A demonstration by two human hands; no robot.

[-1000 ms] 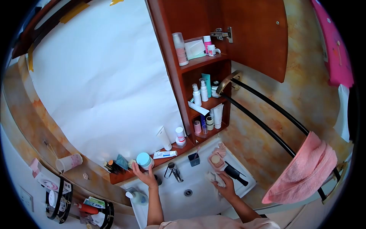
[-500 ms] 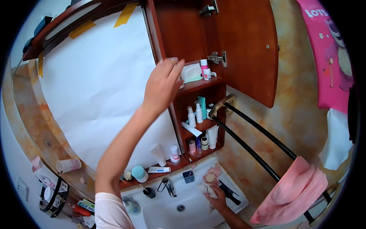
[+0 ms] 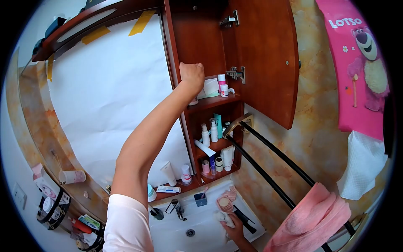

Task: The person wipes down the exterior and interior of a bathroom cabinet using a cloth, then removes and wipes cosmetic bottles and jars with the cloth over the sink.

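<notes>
Grip step, apparently: left hand point(image 3: 192, 76) curls at bottle point(image 3: 193, 101), hold indiscernible; right hand point(image 3: 235, 230) clutches cloth point(image 3: 222, 217); lifting would require clearance.

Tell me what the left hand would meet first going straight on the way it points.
Probably the cabinet's wooden back panel, beyond the left hand, though depth is unclear here.

A crumpled whitish cloth point(image 3: 221, 216) is bunched in the right fingers point(image 3: 230, 225), while a mostly hidden bottle point(image 3: 193, 101) shows its pale base below the left fingers point(image 3: 198, 68).
</notes>
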